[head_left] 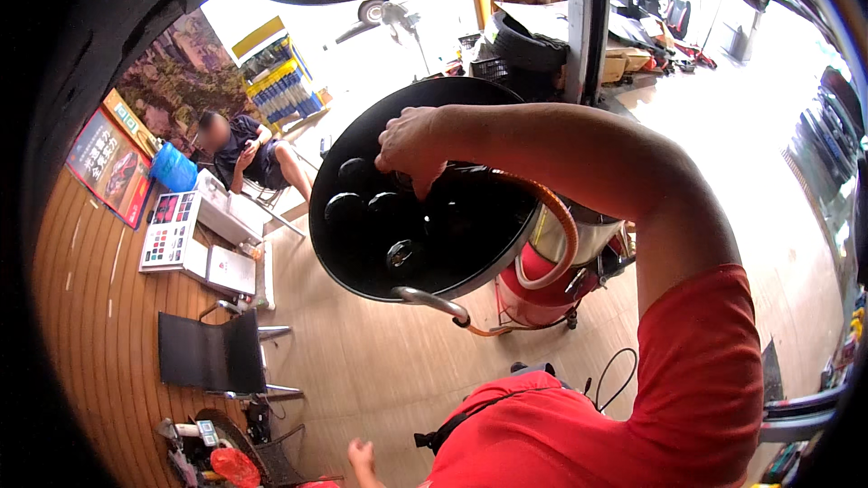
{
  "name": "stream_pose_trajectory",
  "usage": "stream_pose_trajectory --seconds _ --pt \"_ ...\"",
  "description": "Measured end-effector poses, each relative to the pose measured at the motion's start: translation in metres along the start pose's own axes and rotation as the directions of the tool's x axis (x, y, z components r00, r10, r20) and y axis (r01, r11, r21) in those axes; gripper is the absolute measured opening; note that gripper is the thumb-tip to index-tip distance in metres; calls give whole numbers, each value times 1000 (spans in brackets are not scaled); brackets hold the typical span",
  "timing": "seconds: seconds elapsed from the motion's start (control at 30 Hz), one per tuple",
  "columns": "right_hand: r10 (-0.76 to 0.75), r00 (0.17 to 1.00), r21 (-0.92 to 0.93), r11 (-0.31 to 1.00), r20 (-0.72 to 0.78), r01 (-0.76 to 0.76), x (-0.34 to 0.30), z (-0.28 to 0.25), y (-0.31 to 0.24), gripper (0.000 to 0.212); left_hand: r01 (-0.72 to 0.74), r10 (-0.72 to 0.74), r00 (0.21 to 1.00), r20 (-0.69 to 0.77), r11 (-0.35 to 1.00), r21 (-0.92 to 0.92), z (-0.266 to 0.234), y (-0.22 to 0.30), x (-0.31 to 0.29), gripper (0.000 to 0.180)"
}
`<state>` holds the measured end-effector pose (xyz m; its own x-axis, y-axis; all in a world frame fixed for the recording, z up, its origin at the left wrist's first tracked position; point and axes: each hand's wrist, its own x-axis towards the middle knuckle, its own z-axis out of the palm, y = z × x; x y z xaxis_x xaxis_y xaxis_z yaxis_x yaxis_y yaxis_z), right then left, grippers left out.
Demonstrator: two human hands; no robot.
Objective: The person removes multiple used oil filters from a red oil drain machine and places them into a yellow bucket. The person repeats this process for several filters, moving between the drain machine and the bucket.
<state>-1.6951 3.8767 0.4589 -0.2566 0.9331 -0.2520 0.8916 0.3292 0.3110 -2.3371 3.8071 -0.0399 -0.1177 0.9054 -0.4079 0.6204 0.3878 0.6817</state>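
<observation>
Red sleeve (698,334) leads to the right hand (418,146), over the black pan (493,248) toward its far edge; fingers bent, opening and hold obscured. Pan stands above a red tank (533,298). Left hand (362,455) hangs apart, grip indeterminable; steadying the near rim would help.

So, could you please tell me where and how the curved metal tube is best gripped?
The curved metal tube is probably best gripped mid-length, from the near side, where it sticks out bare past the black pan, short of the orange hose.
</observation>
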Motion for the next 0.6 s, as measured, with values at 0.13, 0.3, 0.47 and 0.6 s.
stream_pose_trajectory --seconds 0.13,0.3,0.47,0.6 --pt "-47 999 74 996 -18 48 -1 -6 4 52 247 -345 930 124 839 484 -2 -101 -48 47" --pt "-23 998 153 988 63 14 -7 -12 15 54 400 -479 860 173 846 354 53 -120 -92 46" --pt "12 989 68 997 149 -22 1 26 79 58 407 -465 863 199 872 271 70 -110 -109 45" --pt "18 986 168 985 167 -47 13 48 90 45 422 -469 862 195 875 238 76 -112 -120 45"
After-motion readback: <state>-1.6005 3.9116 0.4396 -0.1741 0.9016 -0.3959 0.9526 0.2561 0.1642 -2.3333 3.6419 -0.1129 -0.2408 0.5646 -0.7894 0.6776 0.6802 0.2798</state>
